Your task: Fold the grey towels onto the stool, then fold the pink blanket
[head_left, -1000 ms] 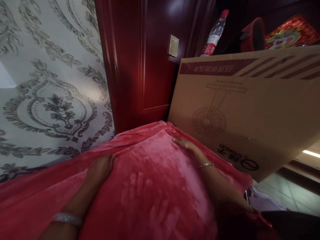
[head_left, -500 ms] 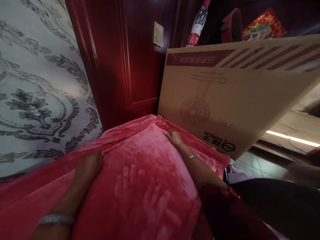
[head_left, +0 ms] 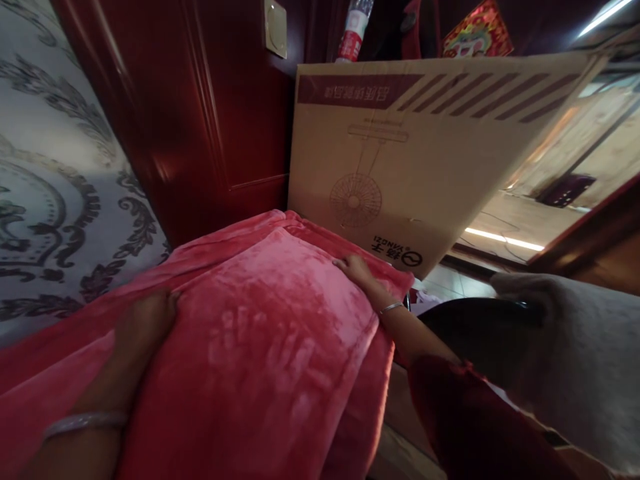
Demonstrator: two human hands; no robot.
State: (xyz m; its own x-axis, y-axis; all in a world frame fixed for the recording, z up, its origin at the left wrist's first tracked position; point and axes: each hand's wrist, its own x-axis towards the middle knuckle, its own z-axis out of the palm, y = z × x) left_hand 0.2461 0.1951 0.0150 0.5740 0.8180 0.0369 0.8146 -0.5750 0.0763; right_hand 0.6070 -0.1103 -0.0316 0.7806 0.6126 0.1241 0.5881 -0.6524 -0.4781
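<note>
A plush pinkish-red blanket (head_left: 240, 380) lies folded in layers in front of me, with pale handprints pressed into its pile. My left hand (head_left: 145, 323) is closed on the left edge of its top layer, fingertips partly hidden. On the right edge, near the far corner, my right hand (head_left: 354, 269) pinches the same blanket. A bracelet circles each wrist. The far end of the blanket reaches toward a large cardboard box.
The cardboard box (head_left: 440, 160), printed with a fan, stands upright beyond the blanket. A bottle (head_left: 353, 37) shows behind it. Dark red wood panelling (head_left: 240, 113) and patterned wallpaper (head_left: 30, 187) border the left. A grey cloth (head_left: 575, 347) drapes over a dark chair-like thing at right.
My view has turned right, so the box and wall appear farther left. My right hand has moved along the blanket's right edge toward me; the left keeps its hold.
</note>
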